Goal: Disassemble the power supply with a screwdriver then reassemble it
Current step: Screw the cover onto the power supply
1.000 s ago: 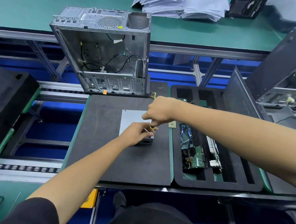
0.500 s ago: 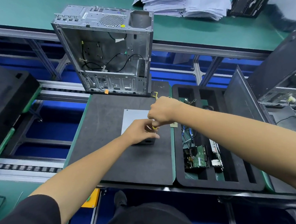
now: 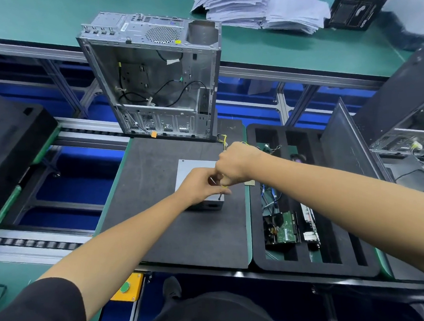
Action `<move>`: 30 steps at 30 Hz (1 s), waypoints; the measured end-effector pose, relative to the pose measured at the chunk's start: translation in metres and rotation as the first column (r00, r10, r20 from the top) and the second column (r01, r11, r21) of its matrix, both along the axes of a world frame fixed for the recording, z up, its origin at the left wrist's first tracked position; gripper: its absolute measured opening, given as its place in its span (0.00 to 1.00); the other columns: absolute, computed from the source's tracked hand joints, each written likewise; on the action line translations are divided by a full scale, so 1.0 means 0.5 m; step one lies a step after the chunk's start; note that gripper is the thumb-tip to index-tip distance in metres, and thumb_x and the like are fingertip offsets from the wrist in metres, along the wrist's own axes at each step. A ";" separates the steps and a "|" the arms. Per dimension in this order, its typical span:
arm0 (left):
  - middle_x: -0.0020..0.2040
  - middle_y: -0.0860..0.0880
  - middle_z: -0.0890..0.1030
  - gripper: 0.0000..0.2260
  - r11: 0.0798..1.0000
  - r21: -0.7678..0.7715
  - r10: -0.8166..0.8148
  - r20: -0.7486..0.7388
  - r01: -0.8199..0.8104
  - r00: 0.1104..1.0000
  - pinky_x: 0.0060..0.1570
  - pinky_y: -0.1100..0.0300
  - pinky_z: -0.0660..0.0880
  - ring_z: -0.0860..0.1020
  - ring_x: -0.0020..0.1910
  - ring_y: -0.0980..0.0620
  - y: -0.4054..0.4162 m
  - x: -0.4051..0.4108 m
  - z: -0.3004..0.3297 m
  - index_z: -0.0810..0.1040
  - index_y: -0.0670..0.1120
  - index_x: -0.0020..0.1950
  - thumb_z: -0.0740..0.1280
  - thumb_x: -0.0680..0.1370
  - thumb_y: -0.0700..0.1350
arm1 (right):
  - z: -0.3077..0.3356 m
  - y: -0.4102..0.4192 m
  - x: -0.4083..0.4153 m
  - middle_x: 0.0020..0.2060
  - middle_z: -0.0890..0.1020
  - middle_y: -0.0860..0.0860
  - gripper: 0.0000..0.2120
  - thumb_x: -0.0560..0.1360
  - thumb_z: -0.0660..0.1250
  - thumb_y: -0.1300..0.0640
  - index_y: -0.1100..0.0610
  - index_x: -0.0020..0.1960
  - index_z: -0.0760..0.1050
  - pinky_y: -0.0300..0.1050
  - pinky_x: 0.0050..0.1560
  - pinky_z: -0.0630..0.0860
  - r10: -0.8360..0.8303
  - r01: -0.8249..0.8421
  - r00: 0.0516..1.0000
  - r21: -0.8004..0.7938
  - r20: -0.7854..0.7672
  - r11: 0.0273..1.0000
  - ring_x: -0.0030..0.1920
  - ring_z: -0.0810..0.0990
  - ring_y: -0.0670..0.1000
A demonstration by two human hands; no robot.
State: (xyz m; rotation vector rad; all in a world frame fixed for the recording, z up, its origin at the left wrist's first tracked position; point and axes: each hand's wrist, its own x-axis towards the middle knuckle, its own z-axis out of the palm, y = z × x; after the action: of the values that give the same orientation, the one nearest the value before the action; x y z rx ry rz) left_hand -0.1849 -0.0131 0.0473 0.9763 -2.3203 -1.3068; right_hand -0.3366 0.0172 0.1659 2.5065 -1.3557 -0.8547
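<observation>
A grey metal power supply lies flat on the black foam mat. My left hand rests on its near right part, fingers curled toward the corner. My right hand grips a screwdriver with a yellow handle, fist closed just above the box. The thin dark shaft points down at the near right corner of the power supply. Both hands hide most of the tool and the box's right side.
An open, emptied computer case stands at the mat's far edge. A black foam tray to the right holds a hard drive and circuit boards. A leaning black side panel stands beyond it. Stacked papers lie on the green bench.
Both hands stay over the power supply's near right corner. The right fist has turned slightly on the screwdriver, and the camera view has shifted a little.
</observation>
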 end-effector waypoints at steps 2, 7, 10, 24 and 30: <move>0.38 0.64 0.83 0.10 0.997 0.065 -0.039 -0.005 0.039 0.999 0.42 0.69 0.70 0.79 0.39 0.65 -0.005 0.001 0.002 0.79 0.59 0.41 0.81 0.71 0.51 | 0.004 -0.002 -0.008 0.37 0.77 0.51 0.16 0.77 0.63 0.40 0.51 0.55 0.70 0.44 0.29 0.60 0.056 -0.057 0.996 0.014 0.070 0.998 0.34 0.73 0.57; 0.51 0.54 0.87 0.14 0.966 0.139 -0.222 0.026 0.216 0.975 0.56 0.61 0.78 0.84 0.50 0.58 -0.024 0.021 0.027 0.80 0.60 0.54 0.72 0.79 0.39 | 0.010 -0.010 -0.007 0.35 0.76 0.51 0.09 0.79 0.61 0.50 0.50 0.57 0.74 0.44 0.29 0.62 0.150 -0.152 0.988 0.071 0.023 0.986 0.31 0.74 0.56; 0.48 0.54 0.86 0.14 0.972 0.181 -0.146 -0.017 0.147 0.989 0.51 0.60 0.80 0.85 0.47 0.55 -0.015 0.007 0.031 0.81 0.57 0.48 0.82 0.69 0.48 | 0.009 -0.010 -0.005 0.32 0.73 0.51 0.11 0.78 0.61 0.47 0.52 0.52 0.77 0.43 0.27 0.58 0.038 -0.037 0.999 0.056 -0.001 0.998 0.27 0.66 0.52; 0.44 0.61 0.84 0.12 0.958 0.187 -0.229 0.032 0.219 0.973 0.49 0.67 0.76 0.84 0.46 0.58 -0.046 0.001 0.046 0.81 0.62 0.43 0.81 0.71 0.49 | 0.002 -0.018 -0.004 0.29 0.66 0.49 0.12 0.79 0.58 0.46 0.49 0.56 0.76 0.44 0.28 0.55 0.072 -0.074 0.997 0.060 0.040 0.995 0.28 0.68 0.54; 0.37 0.59 0.84 0.11 0.964 0.178 -0.200 -0.001 0.197 0.980 0.41 0.66 0.72 0.79 0.37 0.62 -0.048 -0.004 0.027 0.83 0.61 0.39 0.81 0.71 0.47 | 0.010 -0.019 -0.003 0.31 0.73 0.50 0.17 0.78 0.60 0.39 0.51 0.53 0.76 0.44 0.30 0.64 0.078 -0.080 0.997 0.079 0.024 0.994 0.29 0.70 0.54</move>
State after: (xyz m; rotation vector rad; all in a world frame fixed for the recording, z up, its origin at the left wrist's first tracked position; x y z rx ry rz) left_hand -0.1868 -0.0370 0.0609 0.8242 -2.3974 -1.6135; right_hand -0.3383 0.0078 0.1709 2.6171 -1.2431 -0.8856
